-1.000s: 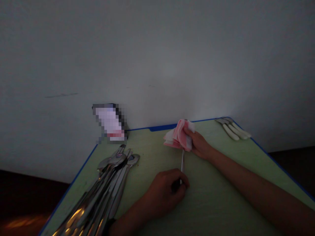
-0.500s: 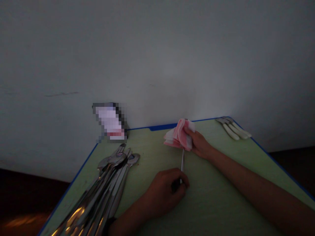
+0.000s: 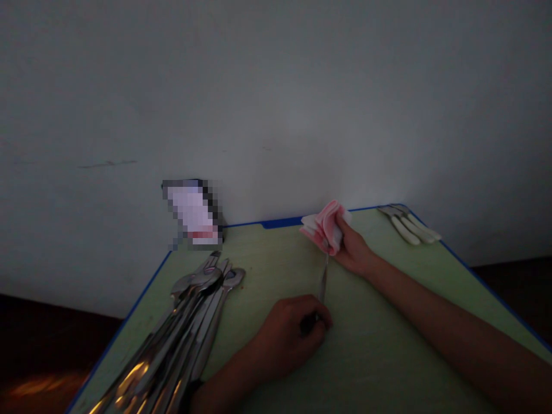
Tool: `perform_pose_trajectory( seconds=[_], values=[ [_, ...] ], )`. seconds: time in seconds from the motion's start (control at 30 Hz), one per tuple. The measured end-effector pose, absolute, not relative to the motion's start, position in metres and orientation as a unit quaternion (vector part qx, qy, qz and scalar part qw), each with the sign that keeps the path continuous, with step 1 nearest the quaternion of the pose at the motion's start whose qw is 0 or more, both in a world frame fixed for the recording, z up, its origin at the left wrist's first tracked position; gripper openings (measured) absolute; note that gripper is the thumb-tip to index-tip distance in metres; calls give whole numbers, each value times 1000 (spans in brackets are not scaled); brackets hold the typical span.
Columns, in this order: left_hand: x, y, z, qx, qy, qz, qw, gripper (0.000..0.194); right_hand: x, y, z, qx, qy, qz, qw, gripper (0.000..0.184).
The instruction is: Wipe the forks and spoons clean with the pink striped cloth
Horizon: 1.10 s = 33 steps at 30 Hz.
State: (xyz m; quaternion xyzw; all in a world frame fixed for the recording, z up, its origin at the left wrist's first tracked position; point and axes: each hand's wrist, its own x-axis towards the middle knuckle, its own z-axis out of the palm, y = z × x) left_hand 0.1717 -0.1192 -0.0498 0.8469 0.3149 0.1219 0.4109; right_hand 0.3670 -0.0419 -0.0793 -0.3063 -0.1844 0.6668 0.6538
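Observation:
A slim silver piece of cutlery (image 3: 324, 279) runs between my two hands above the table. My left hand (image 3: 293, 333) is closed on its near end, fingers curled round. At the far end, my right hand (image 3: 356, 250) grips a folded pink and white cloth (image 3: 321, 227), which wraps the cutlery's head. That head is hidden, so I cannot tell its kind. To the left of my left hand lies a pile of long metal cutlery (image 3: 190, 322), with spoon bowls among the far ends.
Several white-handled forks (image 3: 405, 227) lie at the back right corner of the green table (image 3: 267, 259), which has a blue edge. A blurred-out phone-like device (image 3: 192, 210) leans on the grey wall (image 3: 280, 103) at the back left.
My right hand and the cloth have shifted slightly right and farther away, and the cutlery's far end tilts a little more to the right. My left hand stays in place.

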Motion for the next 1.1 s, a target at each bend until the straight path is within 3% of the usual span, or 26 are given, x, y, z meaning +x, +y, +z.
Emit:
perform_pose_trajectory(
  seconds=[0.53,0.8,1.1],
  values=[
    [173,-118,-51,849,321,136,396,21,368,-54,-80,-358,-328,680,549,27],
    [169,-121,-45,915,224,95,321,19,369,-37,-85,-300,-175,625,699,20],
    [169,-122,-47,920,201,95,323,18,367,-44,-83,-349,-253,610,665,28]
  ],
)
